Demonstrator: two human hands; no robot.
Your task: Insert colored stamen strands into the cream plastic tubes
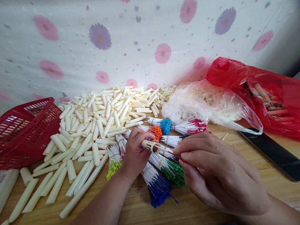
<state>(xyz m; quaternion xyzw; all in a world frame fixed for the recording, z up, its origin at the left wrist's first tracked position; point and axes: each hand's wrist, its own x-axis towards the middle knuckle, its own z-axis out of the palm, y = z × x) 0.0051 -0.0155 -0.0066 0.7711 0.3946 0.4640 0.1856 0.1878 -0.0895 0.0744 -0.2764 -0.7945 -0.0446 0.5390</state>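
My left hand (135, 153) is closed around a cream slotted pen piece (149, 146), its slotted end turned toward the right. Between the thumb and fingers of my right hand (219, 171) is a thin white pen refill with a red end (168, 151). Its white tip reaches the open end of the slotted piece; how far in it goes, I cannot tell. Beneath and around both hands lie bundles of refills: dark blue (158, 188), green (174, 169), yellow (114, 165), orange (155, 131), light blue (164, 125) and red (194, 125).
A heap of cream pen tubes (98, 120) spreads over the wooden table (137, 221). Left of it stands a red basket (29, 136), with a white box-like object (2, 193) in front. A clear plastic bag (190, 102), a red bag (281, 95) and a black flat object (280, 156) lie at right.
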